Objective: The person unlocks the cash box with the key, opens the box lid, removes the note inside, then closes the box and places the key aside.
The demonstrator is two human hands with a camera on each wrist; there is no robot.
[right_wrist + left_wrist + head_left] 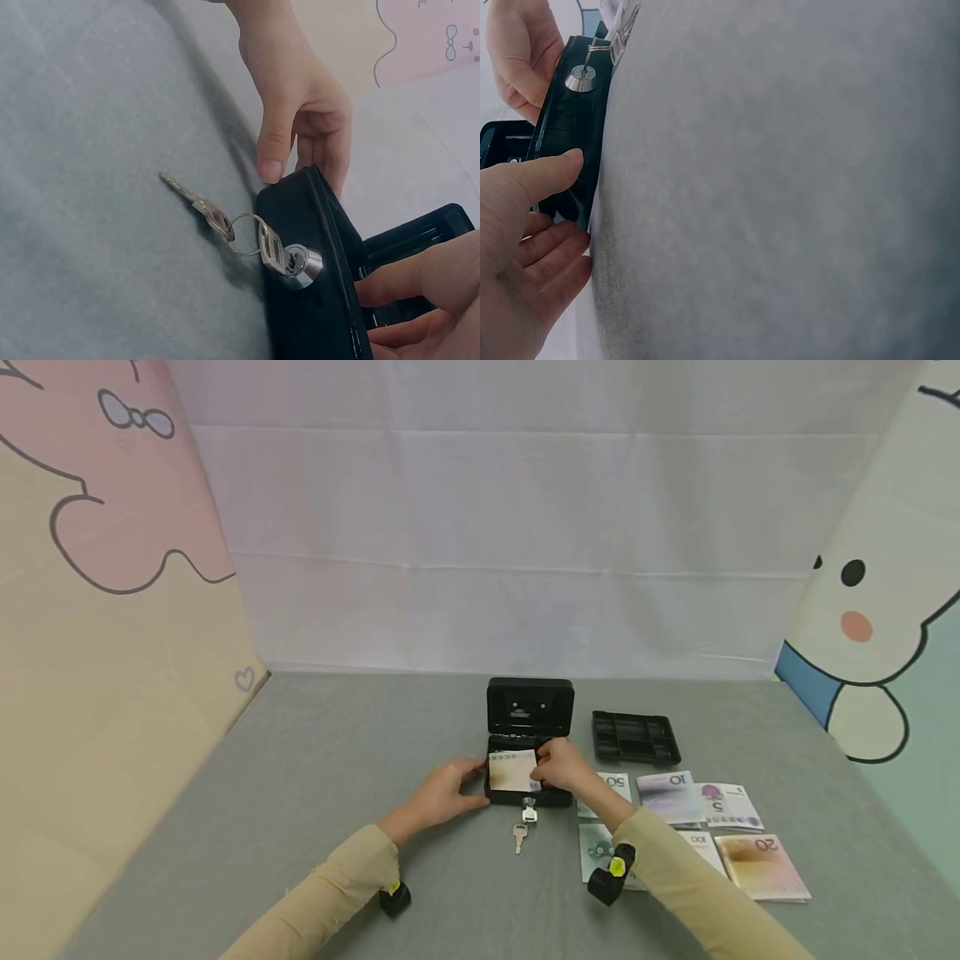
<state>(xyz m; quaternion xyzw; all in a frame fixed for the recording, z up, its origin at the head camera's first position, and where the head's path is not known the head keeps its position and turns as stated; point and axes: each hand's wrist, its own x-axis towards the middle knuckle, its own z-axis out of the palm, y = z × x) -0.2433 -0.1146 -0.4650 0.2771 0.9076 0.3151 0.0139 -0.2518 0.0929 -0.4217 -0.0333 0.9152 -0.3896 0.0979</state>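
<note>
A black cash box (531, 797) stands with its lid (529, 707) raised. A banknote (512, 772), cream and brown, lies in it, perhaps with more beneath. My left hand (447, 793) holds the box at its left end, thumb (559, 174) on the front corner and fingers along the side. Inside the box, my right hand (561, 766) pinches the banknote's right edge with curled fingers; in the right wrist view the box wall hides the fingertips. One key (273, 247) sits in the front lock (304, 266), and a second key (196, 202) hangs from its ring.
A black compartment tray (636, 737) lies to the box's right. Several banknotes are spread on the grey table (337, 735) in front of the tray, among them a 20 (763, 867), a 10 (670, 797) and a 5 (729, 806). My right forearm passes over some. A white curtain (510, 527) hangs behind.
</note>
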